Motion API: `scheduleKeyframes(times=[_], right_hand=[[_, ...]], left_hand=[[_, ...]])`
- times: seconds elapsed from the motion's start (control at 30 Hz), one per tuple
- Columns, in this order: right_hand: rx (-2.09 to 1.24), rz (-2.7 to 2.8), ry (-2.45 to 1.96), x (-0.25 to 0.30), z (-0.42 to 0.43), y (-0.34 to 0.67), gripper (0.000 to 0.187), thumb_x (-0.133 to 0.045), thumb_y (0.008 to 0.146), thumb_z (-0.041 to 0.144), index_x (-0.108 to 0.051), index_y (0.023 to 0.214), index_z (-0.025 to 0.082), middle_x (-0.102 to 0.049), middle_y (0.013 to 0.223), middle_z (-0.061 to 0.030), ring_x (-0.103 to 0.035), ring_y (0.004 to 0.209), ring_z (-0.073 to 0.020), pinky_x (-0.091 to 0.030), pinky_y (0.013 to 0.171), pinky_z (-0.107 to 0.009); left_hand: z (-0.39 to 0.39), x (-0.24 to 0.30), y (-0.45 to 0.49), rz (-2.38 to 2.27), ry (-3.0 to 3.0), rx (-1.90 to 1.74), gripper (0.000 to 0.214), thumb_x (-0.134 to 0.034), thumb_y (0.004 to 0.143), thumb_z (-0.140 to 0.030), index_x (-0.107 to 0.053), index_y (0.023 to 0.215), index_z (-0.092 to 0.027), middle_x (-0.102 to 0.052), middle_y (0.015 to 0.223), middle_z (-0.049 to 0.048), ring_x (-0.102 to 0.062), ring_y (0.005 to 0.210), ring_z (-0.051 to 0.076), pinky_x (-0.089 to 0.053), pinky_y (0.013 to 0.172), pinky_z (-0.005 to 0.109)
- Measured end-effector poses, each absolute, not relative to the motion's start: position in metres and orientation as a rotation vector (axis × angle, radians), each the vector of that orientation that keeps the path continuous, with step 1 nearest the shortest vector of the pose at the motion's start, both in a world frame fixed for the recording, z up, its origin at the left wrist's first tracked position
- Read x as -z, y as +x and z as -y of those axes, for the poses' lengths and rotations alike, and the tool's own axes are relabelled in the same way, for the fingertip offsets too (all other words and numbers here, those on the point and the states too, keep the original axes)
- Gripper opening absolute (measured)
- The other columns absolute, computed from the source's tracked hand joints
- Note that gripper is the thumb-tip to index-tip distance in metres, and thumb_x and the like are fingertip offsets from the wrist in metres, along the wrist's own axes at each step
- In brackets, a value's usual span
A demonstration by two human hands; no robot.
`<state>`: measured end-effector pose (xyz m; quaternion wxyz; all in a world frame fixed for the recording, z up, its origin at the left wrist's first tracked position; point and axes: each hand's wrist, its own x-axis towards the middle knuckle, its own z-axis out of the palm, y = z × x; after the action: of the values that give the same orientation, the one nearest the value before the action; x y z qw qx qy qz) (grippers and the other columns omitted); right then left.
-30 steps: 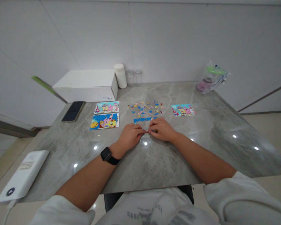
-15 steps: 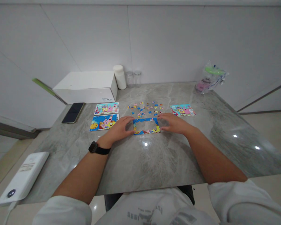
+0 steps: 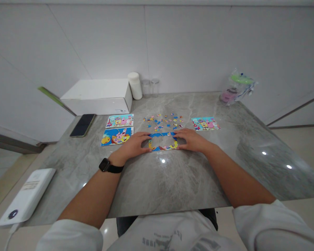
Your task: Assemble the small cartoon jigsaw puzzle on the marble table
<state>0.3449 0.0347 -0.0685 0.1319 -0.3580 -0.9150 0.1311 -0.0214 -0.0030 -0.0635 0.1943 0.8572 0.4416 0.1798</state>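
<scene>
A puzzle border (image 3: 162,148) of joined cartoon pieces lies flat on the grey table, with bare tabletop showing through its middle. My left hand (image 3: 134,144) grips the left side, thumb near the bottom corner and fingers at the top corner. On the opposite side, my right hand (image 3: 192,140) holds the border the same way between thumb and fingers. Several loose puzzle pieces (image 3: 168,125) are scattered just beyond it. To the left of them lie a blue cartoon card (image 3: 117,136) and a light-blue one (image 3: 120,121); a similar picture card (image 3: 205,123) is at the right.
Behind on the left stand a white box (image 3: 95,106), a white bottle (image 3: 135,86) and two clear jars (image 3: 155,88). A phone (image 3: 83,125) and a white power bank (image 3: 28,195) with a cable lie along the left. A bagged cup (image 3: 232,91) stands at the back right.
My right hand has moved left, closing onto the border's right side. My left hand has drawn in slightly against the left side. The loose pieces and cards stay in place.
</scene>
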Motion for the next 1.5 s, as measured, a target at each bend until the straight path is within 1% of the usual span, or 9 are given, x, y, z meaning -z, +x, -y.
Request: scheduleKeyframes(times=[0.27,0.4,0.5,0.67,0.87,1.03,1.13,1.37,1.5], right_hand=[[-0.370,2.632,-1.016,0.072,-0.033,0.342,0.059,-0.089,0.079,0.048,-0.076,0.133,0.027,-0.070,0.145,-0.0123,-0.063,0.136,-0.0379,-0.046,0.118,-0.058],[-0.368,2.632,-1.011,0.073,-0.034,0.342,0.057,-0.089,0.080,0.049,-0.076,0.132,0.028,-0.069,0.146,-0.0116,-0.063,0.136,-0.0371,-0.046,0.118,-0.058],[-0.370,2.644,-1.022,0.071,-0.033,0.341,0.055,-0.088,0.080,0.048,-0.077,0.130,0.028,-0.070,0.146,-0.0112,-0.063,0.136,-0.0369,-0.046,0.118,-0.057],[-0.370,2.649,-1.021,0.067,-0.032,0.339,0.054,-0.087,0.081,0.048,-0.077,0.129,0.027,-0.070,0.145,-0.0115,-0.064,0.135,-0.0363,-0.046,0.118,-0.057],[-0.363,2.664,-1.055,0.065,-0.031,0.339,0.054,-0.088,0.081,0.049,-0.077,0.129,0.027,-0.070,0.146,-0.0117,-0.064,0.135,-0.0369,-0.047,0.117,-0.058],[-0.370,2.657,-1.050,0.066,-0.031,0.339,0.055,-0.087,0.081,0.050,-0.077,0.129,0.027,-0.069,0.146,-0.0120,-0.063,0.136,-0.0366,-0.047,0.117,-0.057],[-0.374,2.645,-1.043,0.067,-0.031,0.340,0.054,-0.088,0.080,0.050,-0.077,0.129,0.027,-0.069,0.146,-0.0117,-0.063,0.136,-0.0365,-0.047,0.117,-0.057],[-0.384,2.639,-1.028,0.069,-0.033,0.340,0.054,-0.089,0.080,0.050,-0.077,0.128,0.029,-0.069,0.146,-0.0103,-0.063,0.136,-0.0364,-0.047,0.116,-0.058],[-0.400,2.627,-1.010,0.068,-0.033,0.340,0.054,-0.090,0.079,0.049,-0.077,0.127,0.028,-0.069,0.145,-0.0114,-0.064,0.135,-0.0357,-0.047,0.116,-0.057]], left_hand=[[0.003,0.059,-0.021,-1.344,2.367,-0.476,0.072,-0.091,0.076,-0.045,-0.067,0.140,-0.024,-0.069,0.143,0.0128,-0.065,0.131,0.035,-0.050,0.115,0.051],[0.002,0.057,-0.021,-1.358,2.388,-0.452,0.061,-0.091,0.075,-0.044,-0.071,0.127,-0.022,-0.072,0.137,0.0126,-0.067,0.125,0.034,-0.052,0.110,0.050],[0.002,0.058,-0.022,-1.332,2.408,-0.456,0.052,-0.091,0.075,-0.045,-0.074,0.119,-0.022,-0.073,0.136,0.0119,-0.067,0.125,0.034,-0.052,0.110,0.049],[0.000,0.062,-0.023,-1.308,2.408,-0.458,0.059,-0.091,0.076,-0.046,-0.073,0.127,-0.022,-0.076,0.127,0.0112,-0.069,0.124,0.034,-0.051,0.111,0.048],[0.003,0.058,-0.021,-1.344,2.332,-0.456,0.058,-0.092,0.074,-0.043,-0.074,0.125,-0.022,-0.076,0.129,0.0113,-0.067,0.127,0.033,-0.050,0.113,0.047],[0.008,0.050,-0.017,-1.393,2.259,-0.390,0.062,-0.088,0.076,-0.041,-0.071,0.134,-0.024,-0.076,0.132,0.0096,-0.070,0.122,0.032,-0.052,0.109,0.043],[0.008,0.048,-0.016,-1.392,2.242,-0.387,0.067,-0.088,0.076,-0.042,-0.069,0.137,-0.025,-0.077,0.130,0.0087,-0.071,0.120,0.033,-0.053,0.108,0.045],[0.008,0.050,-0.018,-1.380,2.240,-0.445,0.062,-0.089,0.075,-0.043,-0.068,0.131,-0.028,-0.075,0.130,0.0093,-0.072,0.116,0.035,-0.057,0.101,0.048],[0.006,0.055,-0.020,-1.358,2.255,-0.450,0.064,-0.090,0.074,-0.042,-0.068,0.132,-0.026,-0.072,0.138,0.0107,-0.069,0.123,0.035,-0.055,0.107,0.050]])
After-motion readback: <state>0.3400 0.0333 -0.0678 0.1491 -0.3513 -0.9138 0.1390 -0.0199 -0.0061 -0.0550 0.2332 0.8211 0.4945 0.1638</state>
